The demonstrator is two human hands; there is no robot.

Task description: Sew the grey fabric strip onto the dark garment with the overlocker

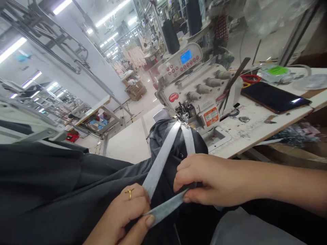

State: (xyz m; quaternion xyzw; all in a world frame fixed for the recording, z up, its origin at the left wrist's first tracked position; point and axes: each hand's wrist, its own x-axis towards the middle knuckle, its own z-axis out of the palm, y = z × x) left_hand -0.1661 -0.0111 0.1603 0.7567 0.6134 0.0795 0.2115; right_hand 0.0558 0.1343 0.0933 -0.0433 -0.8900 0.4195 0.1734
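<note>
Pale grey fabric strip (159,161) runs down from the presser foot (182,114) of the overlock machine (196,92), in front of it; left hand (125,214) and right hand (212,180) each pinch the strip narrowly between thumb and fingers; dark grey garment (76,177) lies beneath; right of the machine, on the worktop (255,136), sit black tablet (274,97) and red-handled scissors (250,78).

We are working in a big clothes factory. An overlock sewing machine (194,92) is standing on the counter (258,129), a thread cone (170,36) is standing behind it, long ceiling lights (109,15) are shining, and hanging clothes (134,56) are showing far back.
</note>
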